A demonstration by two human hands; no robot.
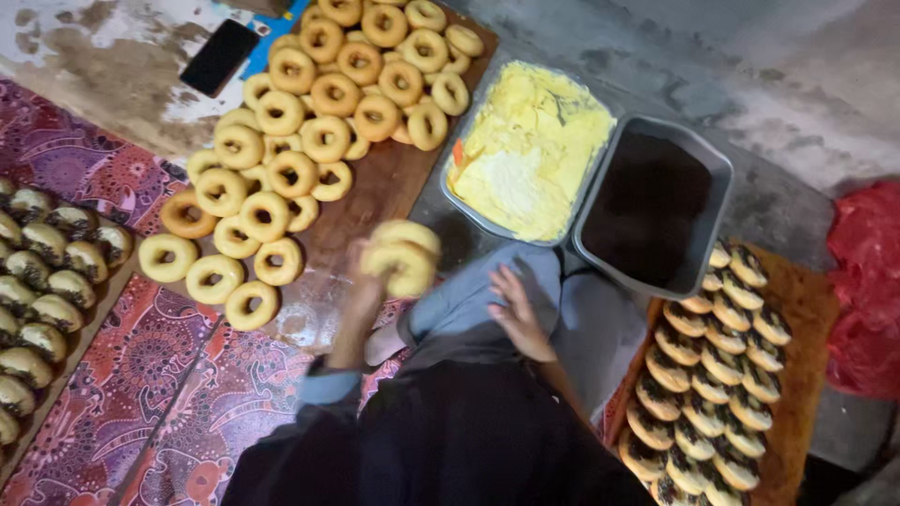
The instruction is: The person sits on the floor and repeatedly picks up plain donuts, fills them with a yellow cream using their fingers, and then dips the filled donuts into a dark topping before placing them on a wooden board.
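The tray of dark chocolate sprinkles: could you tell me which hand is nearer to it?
Right. The right hand rests on the knee just below-left of the sprinkle tray; the left hand holds doughnuts farther away.

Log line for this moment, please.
left hand: holds doughnuts | right hand: empty, on knee | yellow cream tray ahead

Floor (750,56): bare grey concrete, rough and stained, with pale worn patches toward the far left corner. A patterned red and purple mat (141,375) covers the near left portion, its edge meeting the concrete. A red plastic sheet (867,281) lies crumpled at the right edge. Lighting is dim and warm, brightest at centre.
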